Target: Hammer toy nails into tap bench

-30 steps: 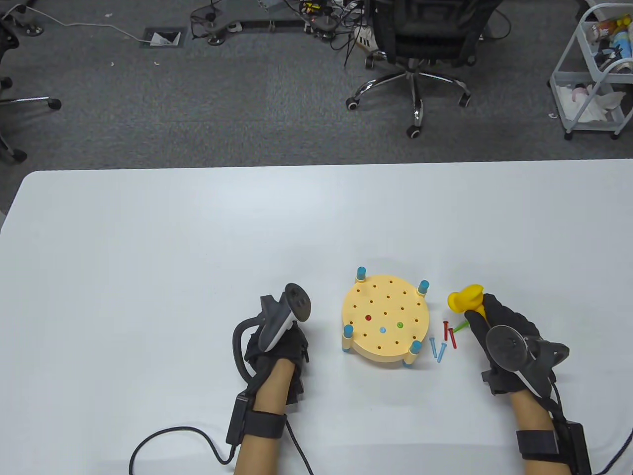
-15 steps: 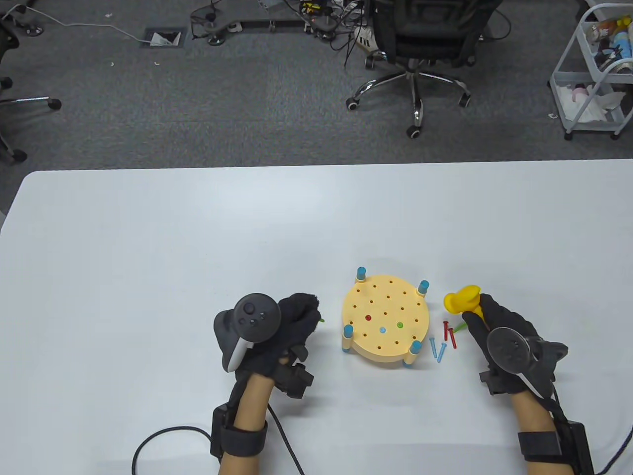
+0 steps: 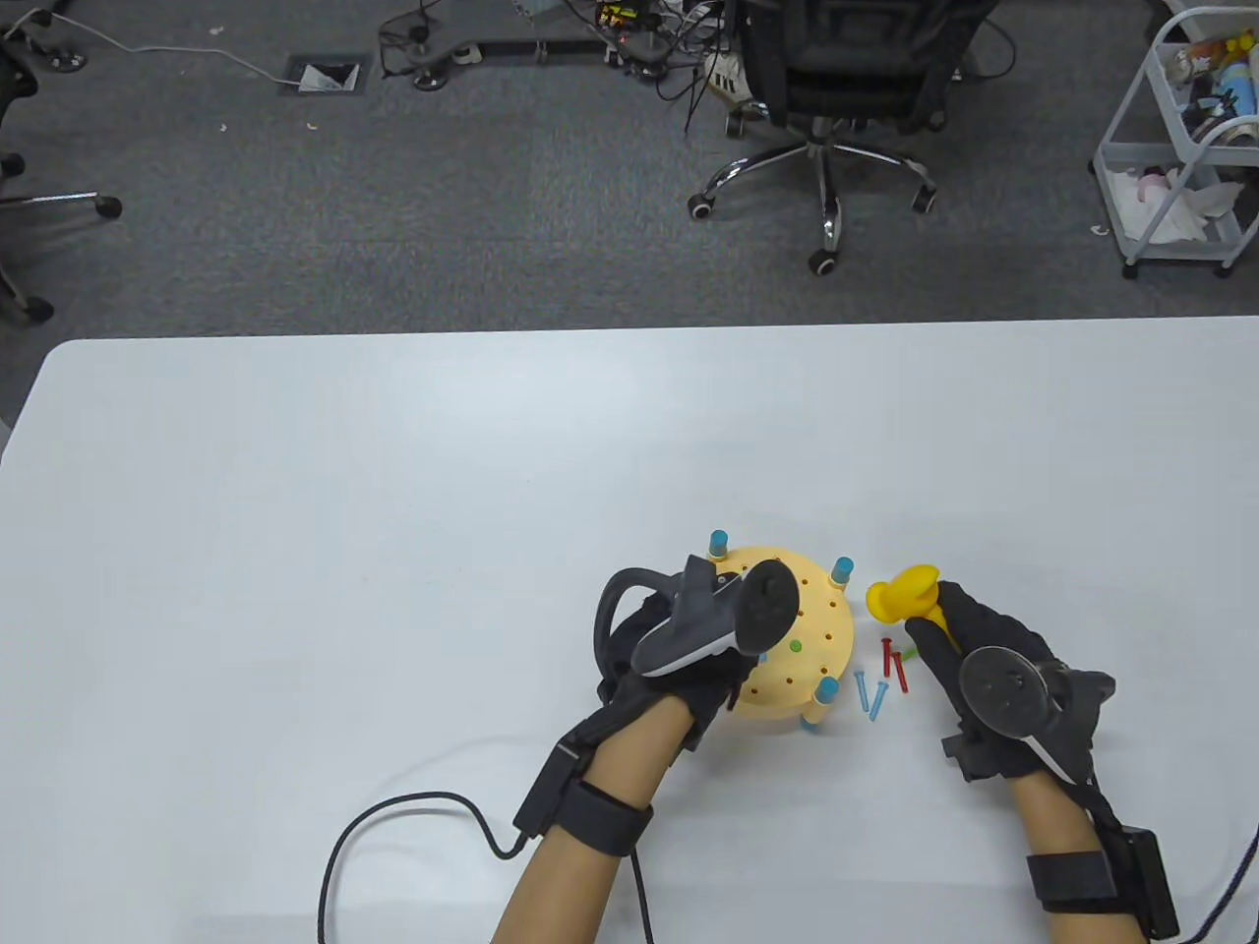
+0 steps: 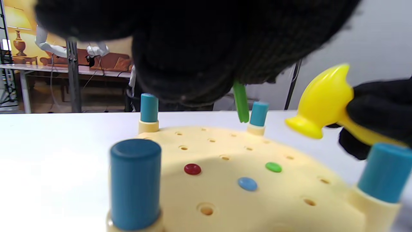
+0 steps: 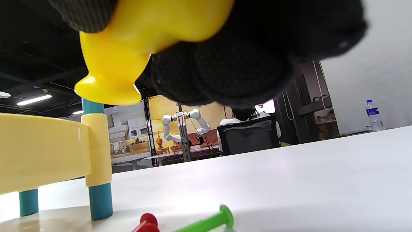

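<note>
The round yellow tap bench [image 3: 816, 629] with blue corner pegs stands near the table's front; it also shows in the left wrist view [image 4: 244, 180]. Red [image 4: 192, 169], blue [image 4: 247, 184] and green [image 4: 273, 167] nails sit flush in it. My left hand [image 3: 689, 659] hovers over the bench's left half and pinches a green nail [image 4: 240, 101] point-down above the holes. My right hand [image 3: 969, 639] grips the yellow toy hammer [image 3: 905, 593] just right of the bench; the hammer also shows in the wrist views [image 4: 322, 103] [image 5: 128, 48].
Loose nails lie on the table between bench and right hand: two blue [image 3: 869, 693], two red [image 3: 893, 664] and a green one [image 5: 206, 221]. A black cable [image 3: 413, 816] trails from my left wrist. An office chair [image 3: 836, 88] and a cart [image 3: 1180, 138] stand beyond the table.
My left hand has moved right from beside the bench to over it, carrying the green nail. My right hand with the hammer has shifted slightly left toward the bench.
</note>
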`<state>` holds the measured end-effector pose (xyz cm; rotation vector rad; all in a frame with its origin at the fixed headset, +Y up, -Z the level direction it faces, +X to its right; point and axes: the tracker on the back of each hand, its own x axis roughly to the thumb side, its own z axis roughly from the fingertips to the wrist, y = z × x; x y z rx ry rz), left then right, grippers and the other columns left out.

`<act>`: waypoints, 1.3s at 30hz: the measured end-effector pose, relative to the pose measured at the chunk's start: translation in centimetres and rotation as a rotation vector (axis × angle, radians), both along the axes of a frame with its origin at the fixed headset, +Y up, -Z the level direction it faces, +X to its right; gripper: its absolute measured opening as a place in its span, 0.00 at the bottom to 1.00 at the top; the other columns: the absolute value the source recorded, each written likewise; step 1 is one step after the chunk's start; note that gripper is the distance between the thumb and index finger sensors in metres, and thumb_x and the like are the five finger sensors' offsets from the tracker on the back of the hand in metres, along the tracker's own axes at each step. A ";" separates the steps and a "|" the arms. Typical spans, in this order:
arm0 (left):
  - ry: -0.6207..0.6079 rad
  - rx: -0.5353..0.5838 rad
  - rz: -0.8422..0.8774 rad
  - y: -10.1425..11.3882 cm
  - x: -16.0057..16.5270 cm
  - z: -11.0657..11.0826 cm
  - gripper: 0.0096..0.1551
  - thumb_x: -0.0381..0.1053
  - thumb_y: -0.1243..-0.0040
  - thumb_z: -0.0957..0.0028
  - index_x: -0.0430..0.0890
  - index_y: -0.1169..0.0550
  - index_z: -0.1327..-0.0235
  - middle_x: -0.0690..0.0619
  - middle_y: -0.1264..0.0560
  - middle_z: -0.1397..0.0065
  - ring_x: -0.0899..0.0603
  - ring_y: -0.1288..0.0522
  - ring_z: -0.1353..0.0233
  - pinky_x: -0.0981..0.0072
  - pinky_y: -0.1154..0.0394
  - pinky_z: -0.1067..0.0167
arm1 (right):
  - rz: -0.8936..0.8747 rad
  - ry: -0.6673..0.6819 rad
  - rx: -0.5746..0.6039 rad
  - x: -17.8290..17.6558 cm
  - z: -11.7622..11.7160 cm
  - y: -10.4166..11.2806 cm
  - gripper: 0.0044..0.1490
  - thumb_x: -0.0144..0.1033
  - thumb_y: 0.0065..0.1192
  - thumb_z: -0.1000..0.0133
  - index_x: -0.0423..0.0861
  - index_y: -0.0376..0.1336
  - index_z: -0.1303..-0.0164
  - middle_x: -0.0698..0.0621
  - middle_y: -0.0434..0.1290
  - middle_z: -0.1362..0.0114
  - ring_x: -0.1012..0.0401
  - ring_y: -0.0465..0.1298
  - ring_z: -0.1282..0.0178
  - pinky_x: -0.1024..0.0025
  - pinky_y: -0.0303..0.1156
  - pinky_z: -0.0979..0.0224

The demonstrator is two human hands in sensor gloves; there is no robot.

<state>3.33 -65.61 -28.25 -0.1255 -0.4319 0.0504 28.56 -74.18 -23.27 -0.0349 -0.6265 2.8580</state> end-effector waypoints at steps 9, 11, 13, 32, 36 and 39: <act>0.045 0.012 -0.117 -1.6 3.3 -1.6 0.24 0.49 0.29 0.62 0.50 0.18 0.50 0.46 0.13 0.54 0.51 0.16 0.69 0.63 0.19 0.71 | -0.010 0.014 0.001 0.1 0.0 0.0 0.41 0.62 0.44 0.53 0.50 0.68 0.38 0.55 0.83 0.57 0.58 0.83 0.67 0.67 0.80 0.57; 0.058 0.015 -0.138 -1.8 3.7 -1.6 0.24 0.49 0.29 0.62 0.50 0.18 0.50 0.46 0.13 0.54 0.51 0.16 0.69 0.63 0.19 0.71 | -0.012 0.017 0.002 0.1 0.0 0.0 0.41 0.62 0.44 0.53 0.50 0.68 0.38 0.54 0.83 0.57 0.58 0.83 0.67 0.67 0.80 0.57; 0.061 0.033 -0.176 -1.9 4.1 -1.7 0.24 0.49 0.29 0.62 0.50 0.18 0.51 0.46 0.13 0.54 0.51 0.16 0.69 0.63 0.19 0.71 | -0.012 0.019 0.003 0.1 0.0 0.0 0.41 0.62 0.44 0.53 0.50 0.68 0.38 0.54 0.83 0.57 0.58 0.83 0.67 0.67 0.80 0.57; 0.067 0.033 -0.237 -3.3 4.7 -1.8 0.23 0.49 0.30 0.62 0.50 0.18 0.51 0.46 0.13 0.54 0.51 0.16 0.68 0.62 0.19 0.70 | -0.012 0.031 0.001 0.2 0.2 0.0 0.41 0.62 0.44 0.53 0.50 0.68 0.38 0.54 0.83 0.57 0.58 0.83 0.67 0.67 0.80 0.58; 0.039 0.050 -0.249 -3.6 4.7 -1.6 0.23 0.49 0.30 0.61 0.50 0.18 0.50 0.46 0.14 0.54 0.51 0.16 0.68 0.63 0.20 0.70 | -0.011 0.036 -0.002 0.1 0.2 0.0 0.41 0.62 0.44 0.53 0.50 0.68 0.38 0.54 0.83 0.57 0.58 0.83 0.67 0.67 0.80 0.58; 0.020 0.077 -0.264 -3.0 4.2 -1.0 0.30 0.53 0.32 0.61 0.49 0.21 0.43 0.45 0.16 0.48 0.50 0.16 0.63 0.61 0.20 0.66 | -0.010 0.044 0.000 0.0 0.3 0.1 0.41 0.62 0.44 0.53 0.50 0.68 0.38 0.54 0.83 0.57 0.58 0.83 0.67 0.67 0.80 0.57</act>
